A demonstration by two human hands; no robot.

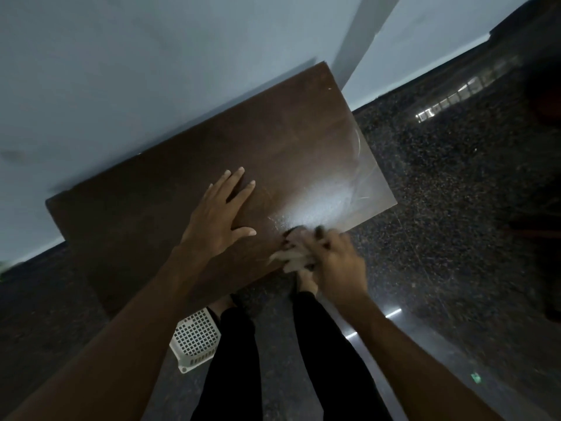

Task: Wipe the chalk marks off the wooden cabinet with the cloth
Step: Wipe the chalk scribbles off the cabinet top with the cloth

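The left hand (218, 220) lies flat, fingers spread, on the middle of the wooden cabinet (145, 208) top. The blurred right hand (337, 262) grips the pale cloth (293, 259) at the top's near edge. Chalk marks (328, 202) smear the right end up to its edge, with dark speckled floor (455, 238) beyond.

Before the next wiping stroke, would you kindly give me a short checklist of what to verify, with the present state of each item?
1. Cloth gripped in the right hand: ok, though both are blurred by motion.
2. Left hand flat on the cabinet top as a brace: ok.
3. Chalk marks gone: not ok; a white haze and thin arcs show near the right end.
4. Cloth pressed on the wood: cannot tell; it sits at the near edge, blurred.
5. Footing free: cannot tell; a white basket stands right beside the left leg.
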